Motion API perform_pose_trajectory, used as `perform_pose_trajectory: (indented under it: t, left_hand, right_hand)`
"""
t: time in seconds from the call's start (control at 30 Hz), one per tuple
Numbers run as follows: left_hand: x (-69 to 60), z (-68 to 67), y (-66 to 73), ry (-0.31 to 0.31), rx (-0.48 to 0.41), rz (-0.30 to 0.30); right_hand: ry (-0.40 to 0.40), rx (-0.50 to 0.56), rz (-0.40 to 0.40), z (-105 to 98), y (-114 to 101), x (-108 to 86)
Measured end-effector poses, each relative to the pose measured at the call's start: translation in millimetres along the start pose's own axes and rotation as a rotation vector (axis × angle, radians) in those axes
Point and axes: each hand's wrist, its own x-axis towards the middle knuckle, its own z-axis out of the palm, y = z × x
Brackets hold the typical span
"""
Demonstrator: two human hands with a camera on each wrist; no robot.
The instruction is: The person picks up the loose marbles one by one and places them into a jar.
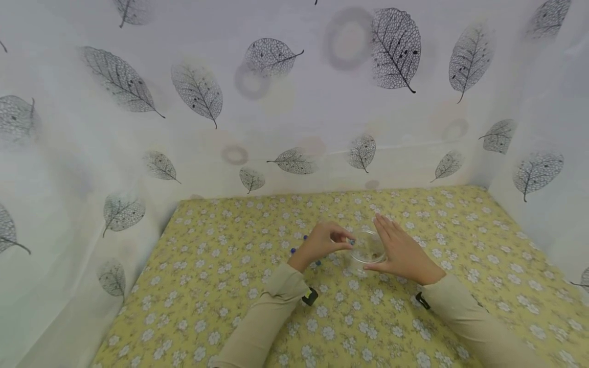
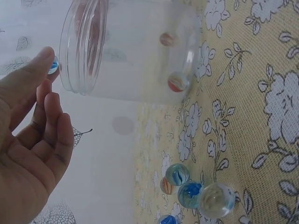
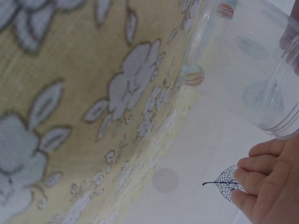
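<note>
A clear plastic jar (image 1: 368,248) stands upright on the cloth with its mouth open. Two red-and-white marbles (image 2: 178,82) lie at its bottom. Between left thumb and index finger, my left hand (image 1: 322,240) pinches a blue-and-clear marble (image 2: 54,65) beside the jar's left rim. The other left fingers are bent. My right hand (image 1: 402,253) is round the jar's right side near the rim, thumb in front and fingers behind. Under the left hand lie several loose marbles, among them a clear one (image 2: 217,200) and a blue one (image 2: 190,194).
A yellow floral cloth (image 1: 198,306) covers the table. White curtains (image 1: 299,112) printed with dark leaves hang behind it and along both sides. The sleeved forearms reach in from the near edge.
</note>
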Motion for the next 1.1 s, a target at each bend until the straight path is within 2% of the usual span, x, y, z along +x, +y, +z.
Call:
perform_pose_trajectory:
  t: [0.2,0.73,1.0,1.1]
  left_hand:
    - [-1.4,0.7,0.7,-0.007,0.009,-0.012]
    - [-0.5,1.8,0.9,-0.011,0.008,-0.013]
    - [-0.1,1.2,0.5,-0.007,0.010,-0.019]
    - [-1.2,-0.8,2.9,-0.004,-0.011,-0.039]
  right_hand:
    - [0.025,0.000,-0.015,-0.3,-0.1,0.4]
    - [0.012,0.002,-0.007,0.8,0.5,0.8]
    - [-0.029,0.002,0.010,-0.3,0.5,0.9]
    - [-0.039,0.007,0.016,-0.9,0.4,1.1]
